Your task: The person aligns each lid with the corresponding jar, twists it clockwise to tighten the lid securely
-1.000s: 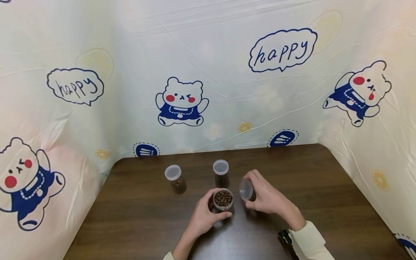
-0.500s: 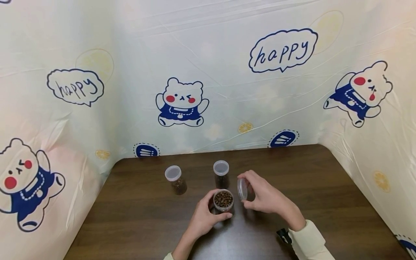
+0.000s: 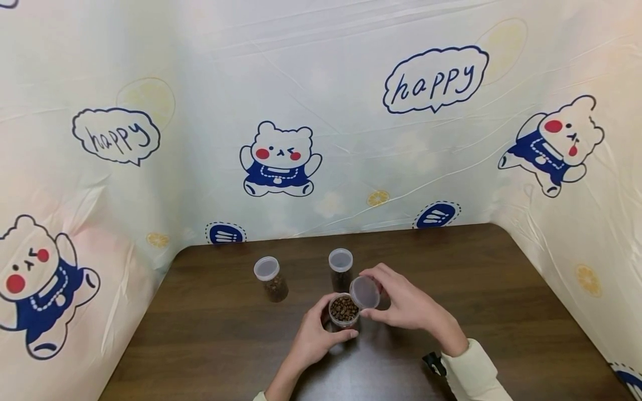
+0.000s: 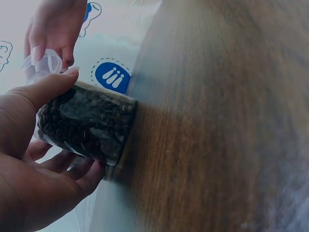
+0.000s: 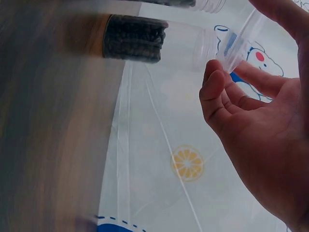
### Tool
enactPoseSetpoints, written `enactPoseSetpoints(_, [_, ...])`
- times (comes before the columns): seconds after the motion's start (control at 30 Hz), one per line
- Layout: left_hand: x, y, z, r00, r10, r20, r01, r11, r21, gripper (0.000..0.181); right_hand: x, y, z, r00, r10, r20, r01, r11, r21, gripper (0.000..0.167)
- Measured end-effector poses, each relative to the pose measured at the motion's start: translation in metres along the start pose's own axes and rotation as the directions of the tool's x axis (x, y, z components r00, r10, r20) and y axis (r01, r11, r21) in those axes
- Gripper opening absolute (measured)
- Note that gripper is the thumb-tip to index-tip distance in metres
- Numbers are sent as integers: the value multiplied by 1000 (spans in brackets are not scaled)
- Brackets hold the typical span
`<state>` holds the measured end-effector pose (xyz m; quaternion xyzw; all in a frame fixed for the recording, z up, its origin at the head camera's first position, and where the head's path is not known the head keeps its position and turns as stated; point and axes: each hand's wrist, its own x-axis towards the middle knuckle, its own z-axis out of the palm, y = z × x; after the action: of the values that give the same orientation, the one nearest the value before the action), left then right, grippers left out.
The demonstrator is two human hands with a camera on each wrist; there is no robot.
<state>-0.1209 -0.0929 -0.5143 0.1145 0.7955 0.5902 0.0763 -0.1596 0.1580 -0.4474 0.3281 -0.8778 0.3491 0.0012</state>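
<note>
My left hand (image 3: 316,333) grips an uncapped clear jar (image 4: 89,121) of coffee beans (image 3: 344,308), thumb on the near side and fingers round the far side; the jar stands upright on the table. In my right hand (image 3: 408,298) a translucent round lid (image 3: 365,292) is pinched at its edge between thumb and fingers. The lid is tilted and sits close to the right of the jar's mouth; whether they touch I cannot tell. In the right wrist view, the lid (image 5: 241,41) appears nearly edge-on.
Two lidded jars with dark contents stand farther back on the brown wooden table (image 3: 210,340): a left jar (image 3: 272,278) and a middle jar (image 3: 341,270) just behind the uncapped one. A printed curtain (image 3: 351,139) encloses the back and sides. A black object (image 3: 434,364) lies by the right cuff.
The right hand has brought the lid leftward to the uncapped jar's mouth, turning it from edge-on to face-up tilt. The left hand and the jars have stayed in place.
</note>
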Motion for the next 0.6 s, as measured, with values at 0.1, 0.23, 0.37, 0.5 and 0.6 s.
enactPoseSetpoints(0.1, [0,0,0,1000,0,-1,0,1000,-8,75,3,-3,1,1000,-17,9,16,1000,11,65])
enactPoseSetpoints(0.23, [0,0,0,1000,0,-3,0,1000,-8,74,7,-8,6,999,-27,33,27,1000,16,65])
enactPoseSetpoints(0.37, [0,0,0,1000,0,-3,0,1000,-6,74,9,-12,11,997,-44,61,43,999,18,68])
enactPoseSetpoints(0.5, [0,-1,0,1000,-3,2,3,1000,-16,75,12,-15,15,996,-49,80,47,999,21,70])
enactPoseSetpoints(0.6, [0,-1,0,1000,-5,6,5,1000,-23,76,13,-16,18,995,-41,95,40,999,22,70])
